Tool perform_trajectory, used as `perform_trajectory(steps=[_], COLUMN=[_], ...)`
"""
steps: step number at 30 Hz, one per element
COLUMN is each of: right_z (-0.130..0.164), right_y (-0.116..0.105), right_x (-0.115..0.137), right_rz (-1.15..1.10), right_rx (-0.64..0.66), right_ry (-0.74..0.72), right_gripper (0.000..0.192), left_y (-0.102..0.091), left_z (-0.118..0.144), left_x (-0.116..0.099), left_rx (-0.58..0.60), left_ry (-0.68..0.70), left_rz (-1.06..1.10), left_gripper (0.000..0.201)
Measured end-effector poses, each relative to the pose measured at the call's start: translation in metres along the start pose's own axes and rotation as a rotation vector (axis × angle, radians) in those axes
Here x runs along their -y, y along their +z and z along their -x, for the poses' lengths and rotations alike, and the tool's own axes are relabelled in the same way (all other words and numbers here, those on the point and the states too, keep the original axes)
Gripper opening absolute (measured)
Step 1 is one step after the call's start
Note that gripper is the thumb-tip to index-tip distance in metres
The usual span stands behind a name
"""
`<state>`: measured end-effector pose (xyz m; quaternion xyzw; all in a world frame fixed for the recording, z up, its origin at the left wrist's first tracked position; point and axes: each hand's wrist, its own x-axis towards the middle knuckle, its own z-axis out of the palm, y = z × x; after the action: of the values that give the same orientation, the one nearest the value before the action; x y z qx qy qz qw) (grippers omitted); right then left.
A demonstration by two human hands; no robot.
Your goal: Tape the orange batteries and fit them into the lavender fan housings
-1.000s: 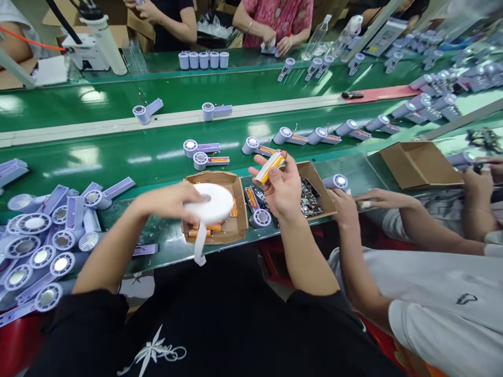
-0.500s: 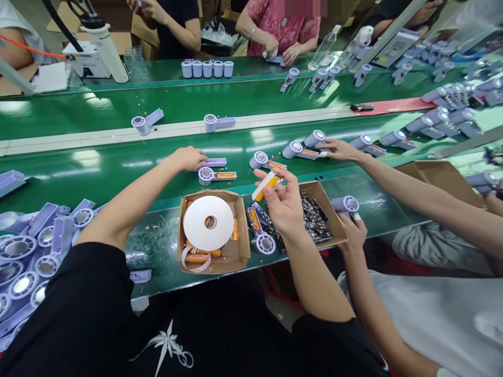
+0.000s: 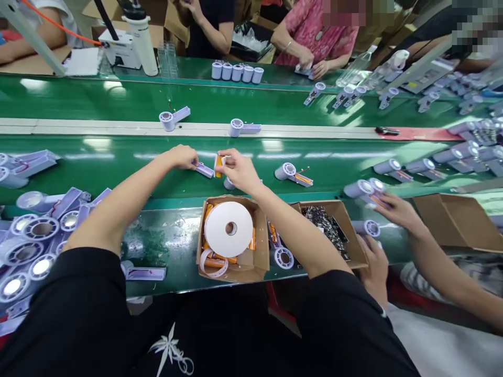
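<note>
My left hand [image 3: 184, 157] is closed around the round end of a lavender fan housing [image 3: 205, 169], whose open handle trough points right. That round end is hidden by my fingers. In a pinch, my right hand [image 3: 240, 172] holds an orange battery [image 3: 218, 165] upright, just off the tip of the handle. Behind my right hand, a second housing [image 3: 228, 184] is mostly covered. Nearer my body stands a cardboard box [image 3: 260, 262] with orange batteries [image 3: 252, 240] and a white tape roll [image 3: 220, 230] in it.
Several lavender housings [image 3: 41, 229] are heaped at left. A fan housing with a battery [image 3: 288, 172] lies on the green belt [image 3: 118, 173]. A box of small dark parts [image 3: 324, 225] stands at right, beside a co-worker's hands [image 3: 401, 213]. More people sit across the line.
My right hand has carried the battery forward and left, close to the housing in my left hand. The view has shifted left. The co-worker's far hand has drawn back with a housing.
</note>
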<state>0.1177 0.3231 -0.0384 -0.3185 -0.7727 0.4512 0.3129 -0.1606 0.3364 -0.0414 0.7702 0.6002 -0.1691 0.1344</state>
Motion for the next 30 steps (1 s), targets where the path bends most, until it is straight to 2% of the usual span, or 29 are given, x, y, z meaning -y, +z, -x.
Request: perform_trajectory(steps=[3, 6, 9, 14, 18, 23, 27, 30], right_z=[-0.033, -0.045, -0.047, -0.054, -0.059, -0.055, -0.054, -0.07], right_y=[0.024, 0.03, 0.032, 0.044, 0.048, 0.03, 0.014, 0.014], right_x=[-0.001, 0.002, 0.002, -0.008, -0.016, -0.024, -0.03, -0.029], right_rz=[0.384, 0.775, 0.942, 0.921, 0.824, 0.7, 0.677, 0.691], right_rx=[0.145, 0.295, 0.389, 0.446, 0.424, 0.294, 0.268, 0.311], right_ry=[0.03, 0.112, 0.185, 0.178, 0.158, 0.21, 0.318, 0.412], right_gripper=[0.047, 0.045, 0.046, 0.043, 0.039, 0.052, 0.038, 0.026], left_y=[-0.004, -0.002, 0.003, 0.006, 0.006, 0.005, 0.006, 0.005], left_z=[-0.001, 0.0, -0.002, -0.011, -0.013, -0.012, -0.016, -0.023], left_x=[-0.004, -0.012, -0.02, -0.028, -0.03, -0.034, -0.041, -0.045], left_rx=[-0.077, -0.163, -0.213, -0.236, -0.248, -0.263, -0.268, -0.256], left_ry=[-0.049, -0.101, -0.135, -0.159, -0.164, -0.17, -0.17, -0.177], left_rz=[0.059, 0.122, 0.185, 0.243, 0.256, 0.263, 0.278, 0.287], left_gripper=[0.04, 0.046, 0.047, 0.042, 0.041, 0.041, 0.039, 0.036])
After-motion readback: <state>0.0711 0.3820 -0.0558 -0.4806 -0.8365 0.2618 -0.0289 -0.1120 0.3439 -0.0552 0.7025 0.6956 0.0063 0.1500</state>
